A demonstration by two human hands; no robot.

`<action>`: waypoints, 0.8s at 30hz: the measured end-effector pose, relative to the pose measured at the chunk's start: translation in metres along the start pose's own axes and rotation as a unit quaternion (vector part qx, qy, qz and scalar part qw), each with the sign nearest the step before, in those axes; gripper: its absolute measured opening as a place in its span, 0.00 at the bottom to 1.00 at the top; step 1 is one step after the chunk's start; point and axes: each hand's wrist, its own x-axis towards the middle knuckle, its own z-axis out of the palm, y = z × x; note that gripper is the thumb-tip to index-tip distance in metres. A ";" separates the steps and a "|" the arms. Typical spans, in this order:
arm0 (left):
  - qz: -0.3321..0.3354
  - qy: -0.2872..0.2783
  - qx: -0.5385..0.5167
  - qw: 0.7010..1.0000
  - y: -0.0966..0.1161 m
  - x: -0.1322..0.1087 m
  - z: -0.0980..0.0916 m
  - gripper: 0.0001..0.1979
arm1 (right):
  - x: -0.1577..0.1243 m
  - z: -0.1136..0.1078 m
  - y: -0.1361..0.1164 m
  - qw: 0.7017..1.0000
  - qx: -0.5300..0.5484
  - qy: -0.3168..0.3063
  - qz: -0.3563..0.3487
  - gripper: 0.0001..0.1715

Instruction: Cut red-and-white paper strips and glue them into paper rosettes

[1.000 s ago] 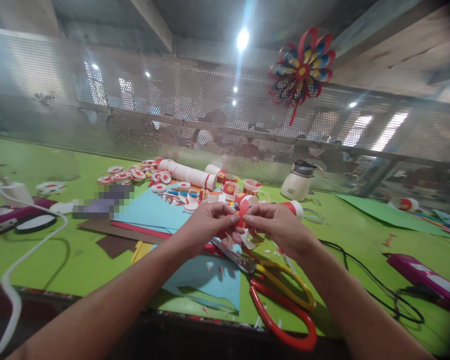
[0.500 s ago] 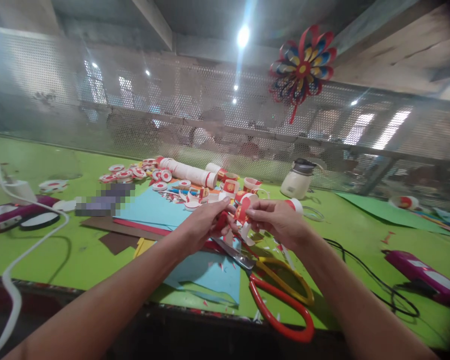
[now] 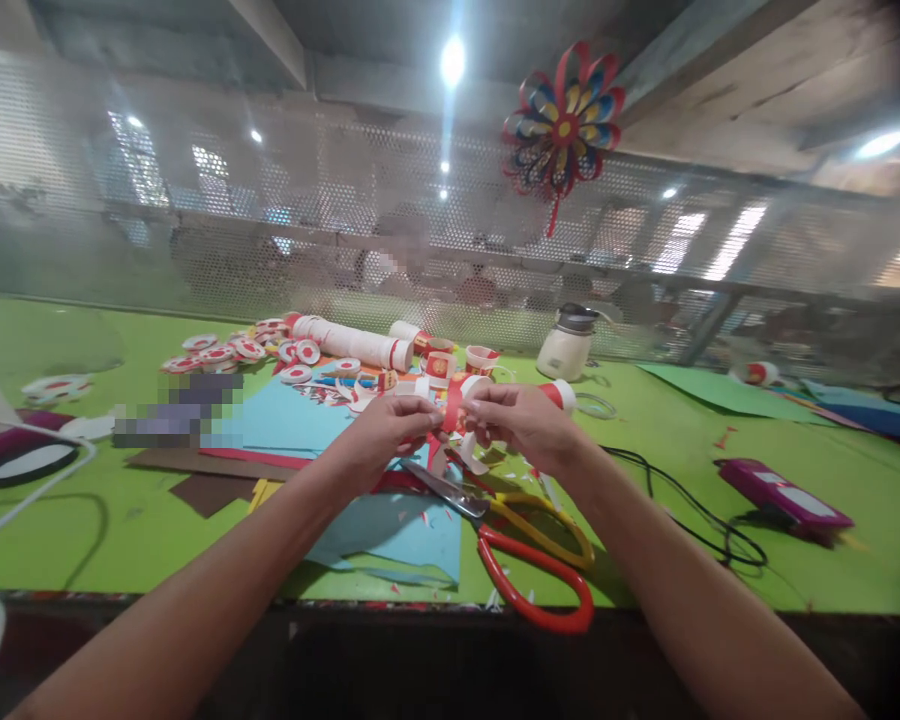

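Between my two hands is a small red paper piece [image 3: 455, 404] with yellow marks, which looks cut from a paper cup. My left hand [image 3: 397, 430] pinches its left side, thumb and fingers pressed together. On its other side my right hand [image 3: 521, 420] grips it with the fingertips. Just below lie large scissors [image 3: 541, 597] with one red and one yellow handle, blades pointing up-left. White and red paper scraps [image 3: 471, 457] are scattered under the hands. Several printed paper cups [image 3: 440, 368] stand or lie close behind, some partly hidden by my fingers.
Sheets of blue paper [image 3: 270, 415] lie beneath the scraps. Behind them are a long stack of cups [image 3: 352, 343] and a pile of red-and-white discs [image 3: 217, 355]. A white jug [image 3: 566, 345] stands at the back. On the right rests a purple device [image 3: 784, 495] with a black cable.
My left hand's fingers have straightened somewhat into a pinch, and the red piece is now held between both hands' fingertips. The whole view has shifted, so things appear further left.
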 end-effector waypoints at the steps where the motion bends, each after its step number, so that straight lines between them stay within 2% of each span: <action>1: 0.001 0.006 -0.001 1.000 0.000 0.000 -0.001 0.09 | 0.000 -0.002 -0.001 1.000 0.005 0.014 -0.009 0.15; 4: 0.011 0.018 -0.007 1.000 -0.001 0.003 -0.005 0.09 | 0.002 -0.014 -0.006 0.995 -0.021 0.088 -0.047 0.20; 7: 0.016 0.025 -0.023 0.999 -0.004 0.006 -0.009 0.09 | 0.003 -0.040 -0.011 0.973 -0.131 0.176 -0.071 0.22; 10: 0.015 0.037 -0.045 0.998 -0.006 0.009 -0.012 0.09 | -0.002 -0.070 -0.009 0.946 -0.219 0.231 -0.055 0.17; 12: 0.012 0.051 -0.056 0.997 -0.008 0.011 -0.013 0.10 | -0.009 -0.087 -0.002 0.919 -0.302 0.253 -0.031 0.12; 14: 0.001 0.070 -0.063 0.996 -0.009 0.012 -0.014 0.11 | -0.016 -0.096 0.010 0.884 -0.395 0.251 -0.006 0.07; 16: -0.013 0.081 -0.060 0.995 -0.010 0.013 -0.015 0.11 | -0.023 -0.100 0.022 0.850 -0.479 0.219 0.015 0.04; 19: -0.024 0.079 -0.049 0.995 -0.011 0.015 -0.016 0.09 | -0.028 -0.098 0.039 0.803 -0.573 0.159 0.038 0.12; 24: -0.026 0.075 -0.073 0.994 -0.014 0.016 -0.017 0.08 | -0.024 -0.095 0.053 0.747 -0.655 0.105 0.053 0.16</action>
